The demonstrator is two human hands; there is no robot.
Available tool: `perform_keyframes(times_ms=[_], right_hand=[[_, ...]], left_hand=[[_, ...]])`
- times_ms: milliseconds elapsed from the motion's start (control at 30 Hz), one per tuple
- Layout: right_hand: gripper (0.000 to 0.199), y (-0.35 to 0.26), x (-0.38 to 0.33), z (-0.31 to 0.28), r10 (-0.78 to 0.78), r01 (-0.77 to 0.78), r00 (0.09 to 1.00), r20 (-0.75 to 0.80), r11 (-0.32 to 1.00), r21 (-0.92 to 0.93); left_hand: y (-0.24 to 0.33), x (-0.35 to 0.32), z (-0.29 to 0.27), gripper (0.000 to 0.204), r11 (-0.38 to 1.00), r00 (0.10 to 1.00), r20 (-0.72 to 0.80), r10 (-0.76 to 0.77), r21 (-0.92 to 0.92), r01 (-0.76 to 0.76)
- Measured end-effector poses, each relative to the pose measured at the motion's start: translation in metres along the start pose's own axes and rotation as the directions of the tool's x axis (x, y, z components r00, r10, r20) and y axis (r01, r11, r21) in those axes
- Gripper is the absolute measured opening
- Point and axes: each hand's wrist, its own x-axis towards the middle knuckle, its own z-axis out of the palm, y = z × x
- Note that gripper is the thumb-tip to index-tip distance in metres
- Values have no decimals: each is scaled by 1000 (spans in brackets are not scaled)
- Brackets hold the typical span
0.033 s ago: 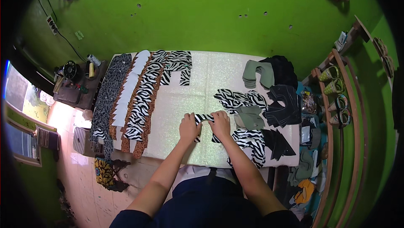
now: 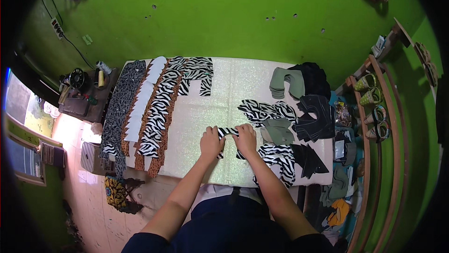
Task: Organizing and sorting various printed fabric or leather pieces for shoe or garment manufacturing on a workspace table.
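Both hands grip a U-shaped zebra-print fabric piece (image 2: 228, 131) low over the front middle of the white table. My left hand (image 2: 212, 142) is closed on its left side, thumb toward the middle. Its right side is held in my right hand (image 2: 245, 138), whose fingers curl over the top edge. Parts of both legs of the piece are hidden by the hands. Right of my right hand lie grey-green cut pieces (image 2: 277, 131), with zebra-print pieces behind (image 2: 269, 111) and in front (image 2: 278, 155) of them.
Overlapping rows of grey patterned (image 2: 122, 106), white (image 2: 139, 113) and zebra-print strips (image 2: 161, 113) cover the table's left side. Black cut pieces (image 2: 315, 120) lie at its right. A sewing machine table (image 2: 77, 99) stands left; a wooden rack with sandals (image 2: 369, 95) stands right.
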Motion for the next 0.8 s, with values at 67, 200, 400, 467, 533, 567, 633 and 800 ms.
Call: perform_keyframes(times_ms=[67,200,400,467,533,567,633,800], right_hand=[[36,5,-5,7,0,-1,999,-42,1000,-8],[34,7,-2,12,-22,16,988,-153,999,-37],[38,28,56,-19,231,-287,918,-323,948,-136],[44,36,73,-20,301,-363,907,-296,913,-186],[45,37,85,-22,343,-403,900,-269,889,-217],[46,37,90,-22,391,-428,902,-184,865,-260],[48,39,93,-23,451,-457,887,-97,835,-307],[42,40,89,-25,336,-349,927,-165,936,-52]], left_hand=[[-5,3,6,49,998,998,32,48,36,-49],[-13,11,9,47,991,989,95,115,56,-121],[-10,35,1,43,960,938,207,279,-20,-281],[-7,49,-2,42,951,923,233,306,-25,-309],[-6,60,-5,40,941,912,231,338,-46,-336],[-6,65,-5,40,938,910,232,344,-47,-342],[-2,72,-11,40,948,910,275,311,-154,-278],[-3,79,-13,41,921,913,280,297,-338,-196]])
